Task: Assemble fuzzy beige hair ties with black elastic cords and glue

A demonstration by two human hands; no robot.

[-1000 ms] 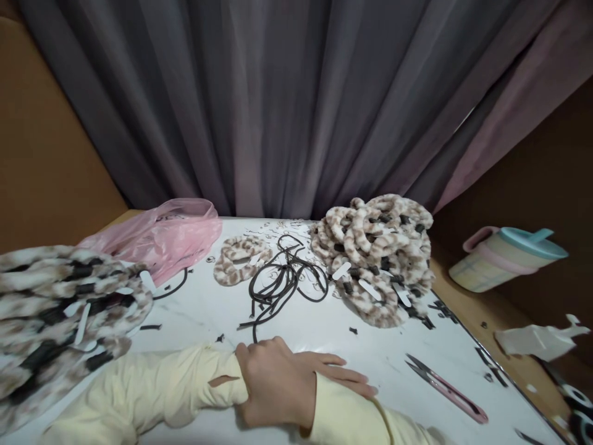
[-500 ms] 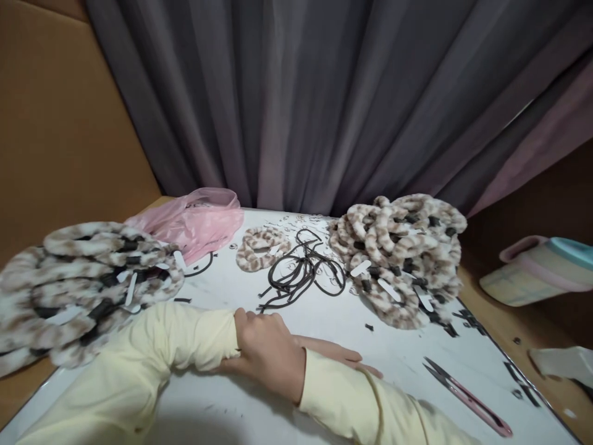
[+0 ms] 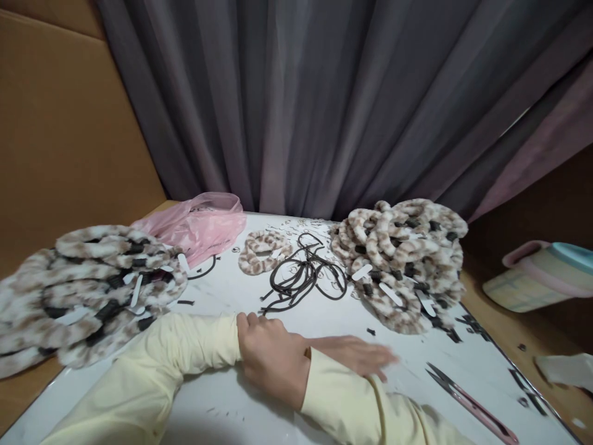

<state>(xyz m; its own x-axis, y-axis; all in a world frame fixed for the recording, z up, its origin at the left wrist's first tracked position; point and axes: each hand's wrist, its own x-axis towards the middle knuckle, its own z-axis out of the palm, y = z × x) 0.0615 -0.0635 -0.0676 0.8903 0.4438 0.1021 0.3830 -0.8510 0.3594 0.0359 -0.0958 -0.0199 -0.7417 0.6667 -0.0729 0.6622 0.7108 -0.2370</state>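
My arms are crossed on the white tabletop (image 3: 231, 296). My right hand (image 3: 273, 361) is closed around my left wrist, at the cuff of the pale yellow sleeve (image 3: 185, 352). From under it my left hand (image 3: 359, 357) reaches to the right, fingers stretched out flat on the table and slightly blurred, holding nothing. Just beyond my hands lies a tangle of dark elastic cords (image 3: 301, 275). A single leopard-print plush hair tie (image 3: 264, 250) sits behind the cords.
A heap of plush hair ties (image 3: 407, 262) stands at the back right and another heap (image 3: 78, 290) at the left. Pink thread snips (image 3: 467, 402) lie at the front right. A pink plastic bag (image 3: 194, 225) sits at the back, a lidded cup (image 3: 542, 275) on the right ledge, a grey curtain behind.
My left hand's fingers have slid a little farther right from under my right hand. My right hand keeps its hold on the wrist. The view has shifted left and tilted up.
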